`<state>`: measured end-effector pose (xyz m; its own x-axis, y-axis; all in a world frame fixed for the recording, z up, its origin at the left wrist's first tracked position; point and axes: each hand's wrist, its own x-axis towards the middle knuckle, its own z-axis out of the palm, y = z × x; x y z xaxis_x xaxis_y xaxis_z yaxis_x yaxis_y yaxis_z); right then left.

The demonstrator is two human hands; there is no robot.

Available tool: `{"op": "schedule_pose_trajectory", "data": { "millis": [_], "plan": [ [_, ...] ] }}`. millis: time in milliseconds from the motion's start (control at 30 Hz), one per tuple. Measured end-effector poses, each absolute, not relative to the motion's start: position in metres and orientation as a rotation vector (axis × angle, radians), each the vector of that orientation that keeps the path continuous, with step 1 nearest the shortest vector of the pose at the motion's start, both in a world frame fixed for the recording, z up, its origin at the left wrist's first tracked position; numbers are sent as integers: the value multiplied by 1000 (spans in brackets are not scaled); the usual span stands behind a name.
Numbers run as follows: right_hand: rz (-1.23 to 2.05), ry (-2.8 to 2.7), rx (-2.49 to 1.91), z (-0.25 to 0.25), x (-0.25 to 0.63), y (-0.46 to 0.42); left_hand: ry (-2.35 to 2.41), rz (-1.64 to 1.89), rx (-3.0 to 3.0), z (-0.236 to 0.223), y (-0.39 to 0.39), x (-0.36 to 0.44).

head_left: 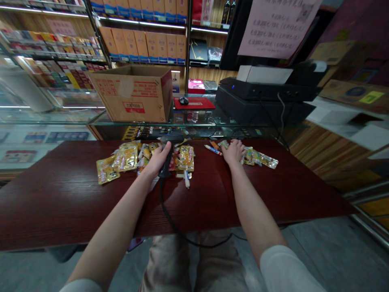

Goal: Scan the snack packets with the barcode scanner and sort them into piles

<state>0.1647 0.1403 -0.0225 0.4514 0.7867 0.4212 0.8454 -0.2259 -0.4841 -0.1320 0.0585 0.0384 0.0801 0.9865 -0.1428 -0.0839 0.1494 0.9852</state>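
Observation:
My left hand (159, 158) is closed around the handle of a black barcode scanner (166, 164), whose cable hangs over the table's front edge. Under and beside it lies a pile of gold snack packets (126, 156), with another gold packet (186, 157) and a white stick-shaped packet (186, 179) on its right side. Farther right, my right hand (234, 152) rests with fingers curled over a small snack packet (224, 144); its fingertips are partly hidden. Left of that hand is a blue, white and red stick packet (213, 150). More packets (258, 157) lie to its right.
Everything lies on a dark red wooden table (200, 202). Behind it, a glass counter carries an open cardboard box (133, 95), a mouse (183, 100) on a red mat (202, 104), and black checkout equipment (261, 101). Stocked shelves stand at the back.

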Motion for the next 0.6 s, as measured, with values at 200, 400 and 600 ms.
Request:
{"op": "schedule_pose_trajectory", "data": {
  "millis": [200, 400, 600],
  "plan": [
    [-136, -1863, -1540, -19, 135, 133, 1156, 1112, 1092, 37, 60, -136],
    [284, -2356, -1201, -20, 87, 114, 1162, 1137, 1070, 36, 63, -141],
    [467, -2058, -1422, -43, 77, 123, 1171, 1138, 1075, 38, 62, -140]
  ]
}}
